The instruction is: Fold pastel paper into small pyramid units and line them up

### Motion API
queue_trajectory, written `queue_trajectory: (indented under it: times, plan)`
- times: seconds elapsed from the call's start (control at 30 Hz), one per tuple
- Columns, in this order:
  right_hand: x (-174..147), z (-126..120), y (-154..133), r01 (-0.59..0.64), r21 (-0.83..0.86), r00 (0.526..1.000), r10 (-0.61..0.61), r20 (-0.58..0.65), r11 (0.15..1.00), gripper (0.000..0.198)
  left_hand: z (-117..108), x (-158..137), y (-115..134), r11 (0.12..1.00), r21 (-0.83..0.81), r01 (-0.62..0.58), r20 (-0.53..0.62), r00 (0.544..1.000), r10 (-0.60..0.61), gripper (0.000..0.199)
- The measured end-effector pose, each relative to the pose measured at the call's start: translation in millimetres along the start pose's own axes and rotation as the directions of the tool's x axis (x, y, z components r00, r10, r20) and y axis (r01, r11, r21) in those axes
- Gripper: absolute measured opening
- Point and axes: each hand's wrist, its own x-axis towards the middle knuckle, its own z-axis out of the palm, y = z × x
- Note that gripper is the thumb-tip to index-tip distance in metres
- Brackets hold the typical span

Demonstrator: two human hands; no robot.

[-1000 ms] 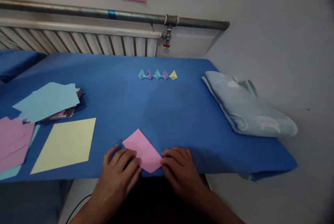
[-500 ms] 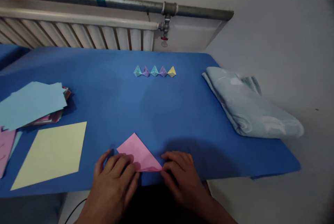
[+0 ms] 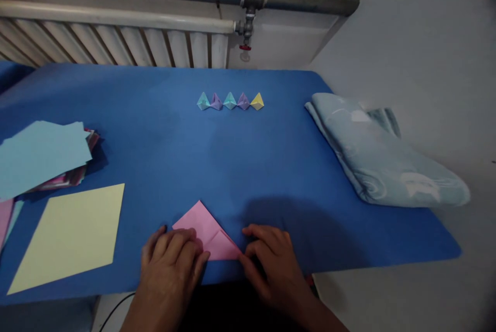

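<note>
A pink paper sheet, partly folded with a small flap at its lower right, lies near the front edge of the blue table. My left hand lies flat on the paper's left corner and presses it down. Fingertips of my right hand pinch the right corner of the fold. A row of several small folded paper shapes, in blue, purple and yellow, sits at the far middle of the table.
A pale yellow sheet lies at the front left. Behind it is a stack of coloured paper topped by a light blue sheet. A folded light blue cloth rests on the right side. A radiator and pipe run along the wall.
The pink sheet has been folded from a rectangle into a triangle, with a small flap now creased at its lower right. Both hands stayed on it; the view tilted down slightly.
</note>
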Motion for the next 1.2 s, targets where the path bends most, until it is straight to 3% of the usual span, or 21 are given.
queue_trajectory:
  times: [0.3,0.87,0.97,1.07,1.2]
  plan:
    - [-0.7,2.1,-0.2,0.003,0.017,0.999,-0.002,-0.041,1.0,0.007,3.1,0.0,0.5,1.0,-0.007,0.014,-0.033,0.999,-0.014,0.009]
    - [4.8,-11.9,-12.8,-0.087,0.059,0.994,0.083,0.07,0.994,0.011,8.9,1.2,4.3,0.999,0.049,0.017,-0.135,0.991,-0.01,0.011]
    - [15.6,-17.6,-23.1,0.051,0.049,0.981,-0.059,0.183,0.997,0.015,8.0,2.2,5.7,0.998,0.052,0.029,-0.14,0.99,-0.022,0.012]
    - [24.9,-15.6,-29.8,0.238,0.064,0.902,-0.245,0.354,0.969,0.022,8.5,0.6,3.6,0.997,0.072,-0.012,-0.122,0.992,0.021,0.009]
    - [19.9,-8.0,-20.9,0.291,-0.018,0.872,-0.257,0.416,0.957,0.027,8.7,-2.3,2.2,0.998,0.057,0.002,-0.094,0.996,0.004,0.007]
